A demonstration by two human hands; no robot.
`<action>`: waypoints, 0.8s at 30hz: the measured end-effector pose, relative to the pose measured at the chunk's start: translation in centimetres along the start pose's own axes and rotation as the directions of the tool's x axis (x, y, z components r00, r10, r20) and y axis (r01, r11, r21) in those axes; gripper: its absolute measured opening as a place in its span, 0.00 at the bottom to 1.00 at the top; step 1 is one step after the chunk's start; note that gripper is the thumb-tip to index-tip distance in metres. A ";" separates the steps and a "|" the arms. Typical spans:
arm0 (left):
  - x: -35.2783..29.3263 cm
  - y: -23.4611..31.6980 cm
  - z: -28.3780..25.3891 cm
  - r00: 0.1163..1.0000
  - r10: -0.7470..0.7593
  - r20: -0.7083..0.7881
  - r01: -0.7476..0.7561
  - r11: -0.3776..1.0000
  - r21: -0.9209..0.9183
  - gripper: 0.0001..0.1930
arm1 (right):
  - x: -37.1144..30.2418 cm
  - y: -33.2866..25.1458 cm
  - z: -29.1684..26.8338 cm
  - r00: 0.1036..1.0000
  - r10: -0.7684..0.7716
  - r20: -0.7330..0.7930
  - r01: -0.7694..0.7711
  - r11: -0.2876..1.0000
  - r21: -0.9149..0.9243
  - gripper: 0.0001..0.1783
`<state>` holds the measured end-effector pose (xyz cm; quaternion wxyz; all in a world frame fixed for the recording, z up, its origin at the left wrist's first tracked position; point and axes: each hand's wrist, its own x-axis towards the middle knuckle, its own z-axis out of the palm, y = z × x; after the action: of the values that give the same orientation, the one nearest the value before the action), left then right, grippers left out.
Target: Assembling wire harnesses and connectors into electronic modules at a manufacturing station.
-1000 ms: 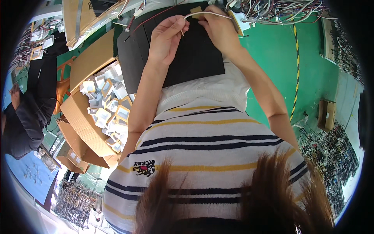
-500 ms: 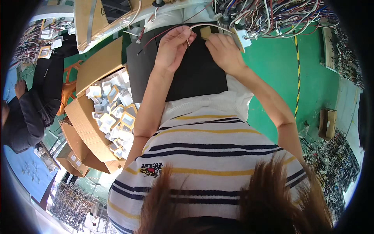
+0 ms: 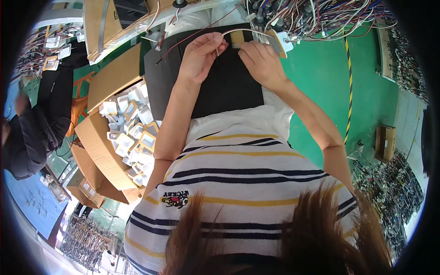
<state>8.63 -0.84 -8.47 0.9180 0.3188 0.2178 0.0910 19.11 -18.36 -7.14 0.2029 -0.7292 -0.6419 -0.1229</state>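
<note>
My left hand (image 3: 200, 56) is closed in a pinch on a thin white cable (image 3: 245, 30), and a short end pokes out below the fingers. From there the cable arcs rightward to a white square housing with a yellow edge (image 3: 278, 43), just beyond my right hand's knuckles. My right hand (image 3: 263, 64) is curled, fingertips against a flat yellowish piece (image 3: 237, 37); its palm side is hidden, so I cannot make out what it grips. Both hands are above a black sheet (image 3: 229, 87) on my lap. A dark red wire (image 3: 183, 43) runs behind my left hand.
An open cardboard box (image 3: 103, 146) of white, yellow-edged housings (image 3: 130, 133) stands at my left. Tangled wires with connectors (image 3: 316, 18) hang off the bench edge (image 3: 133, 34) ahead. At far left, a person in dark clothes (image 3: 32, 133) works by a blue table (image 3: 36, 201).
Both hands and the cable have shifted slightly left with the whole view. The yellowish piece shows more beside my right fingertips. The co-worker's hand has moved and is blurred.
</note>
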 end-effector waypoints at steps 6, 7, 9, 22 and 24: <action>0.0 -0.1 0.2 1.000 -0.004 0.002 0.004 1.000 0.007 0.07 | 0.7 0.2 0.4 0.994 0.030 0.106 -0.024 0.998 -0.054 0.11; 0.1 0.0 0.1 1.000 -0.003 0.002 0.003 1.000 0.008 0.07 | 1.0 0.2 0.4 0.985 0.061 0.163 -0.050 0.996 -0.068 0.10; 0.3 0.3 0.2 0.999 -0.008 0.043 0.008 1.000 0.005 0.07 | 1.3 0.1 0.0 0.985 0.013 0.170 0.002 0.996 -0.086 0.09; 1.6 -0.1 1.1 0.969 -0.239 -0.061 0.247 0.941 0.231 0.07 | -0.8 -0.9 -2.4 0.991 -0.028 -0.134 0.097 0.834 0.543 0.09; 1.5 0.4 1.7 0.978 -0.203 -0.045 0.208 0.937 0.281 0.07 | 0.6 -1.0 -3.5 0.958 0.266 -0.106 -0.101 0.659 0.745 0.09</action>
<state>10.68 -0.98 -7.54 0.8655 0.4219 0.2677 -0.0352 18.51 -19.31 -3.69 0.5542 -0.6311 -0.5351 0.0910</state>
